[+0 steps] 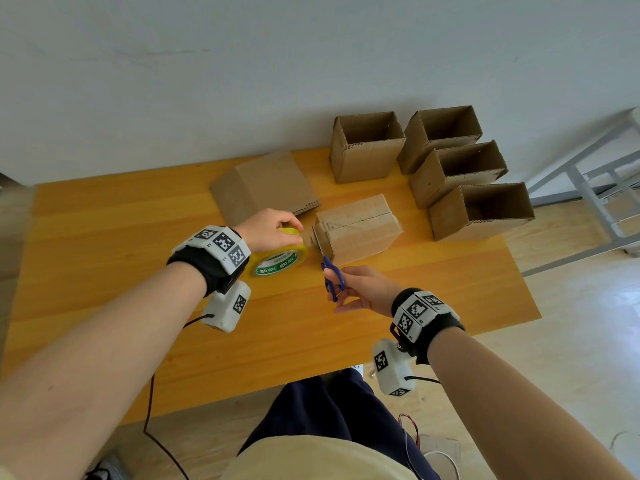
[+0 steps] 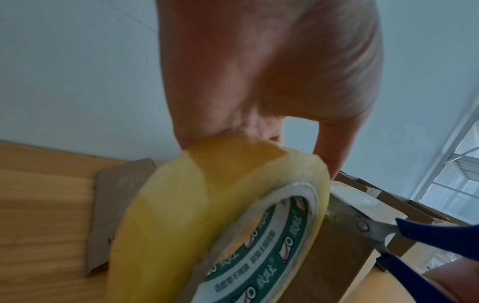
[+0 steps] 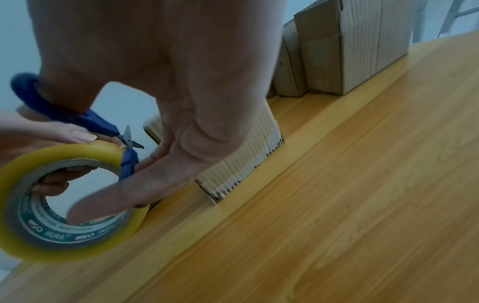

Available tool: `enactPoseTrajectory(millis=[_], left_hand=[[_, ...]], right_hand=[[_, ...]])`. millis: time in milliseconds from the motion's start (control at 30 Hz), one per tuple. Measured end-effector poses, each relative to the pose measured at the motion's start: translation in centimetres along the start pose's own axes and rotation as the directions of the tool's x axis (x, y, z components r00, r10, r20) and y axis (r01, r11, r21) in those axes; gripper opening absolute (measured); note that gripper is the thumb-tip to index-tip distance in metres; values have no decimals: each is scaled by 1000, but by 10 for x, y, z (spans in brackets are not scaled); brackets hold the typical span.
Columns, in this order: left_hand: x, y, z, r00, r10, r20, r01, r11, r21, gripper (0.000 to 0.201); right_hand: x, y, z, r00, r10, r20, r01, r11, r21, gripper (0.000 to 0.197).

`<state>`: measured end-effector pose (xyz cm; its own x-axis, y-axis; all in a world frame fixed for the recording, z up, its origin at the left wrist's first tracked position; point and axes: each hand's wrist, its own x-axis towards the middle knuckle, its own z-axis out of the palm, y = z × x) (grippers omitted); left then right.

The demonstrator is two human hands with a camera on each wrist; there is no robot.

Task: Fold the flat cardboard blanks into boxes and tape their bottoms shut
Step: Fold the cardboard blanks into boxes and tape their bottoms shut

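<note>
My left hand (image 1: 273,225) grips tape roll (image 1: 280,259) on counter (image 1: 104,237) — right hand (image 1: 363,289) holds blue scissors (image 1: 331,277), fingers in loops, blades at tape beside upturned box (image 1: 358,226), mid-counter — flat blanks (image 1: 266,185) behind.

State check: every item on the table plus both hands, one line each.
left hand: gripping tape roll
right hand: holding scissors
tape roll: on edge beside box
scissors: blades open at tape
box: bottom up, flaps closed, taped
four finished boxes: upright, tops open
flat blanks: stacked, unfolded
</note>
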<state>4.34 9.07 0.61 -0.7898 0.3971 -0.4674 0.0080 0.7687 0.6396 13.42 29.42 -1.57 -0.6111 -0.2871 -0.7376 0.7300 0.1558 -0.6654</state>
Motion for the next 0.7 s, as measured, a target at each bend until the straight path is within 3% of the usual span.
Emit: enactPoseTrajectory(millis=[700], left_hand=[[4,5,-4,1000,7,0,-7,997,76,31]], right_hand=[[0,4,-9,985,-162,-62,148,970,-193,24]])
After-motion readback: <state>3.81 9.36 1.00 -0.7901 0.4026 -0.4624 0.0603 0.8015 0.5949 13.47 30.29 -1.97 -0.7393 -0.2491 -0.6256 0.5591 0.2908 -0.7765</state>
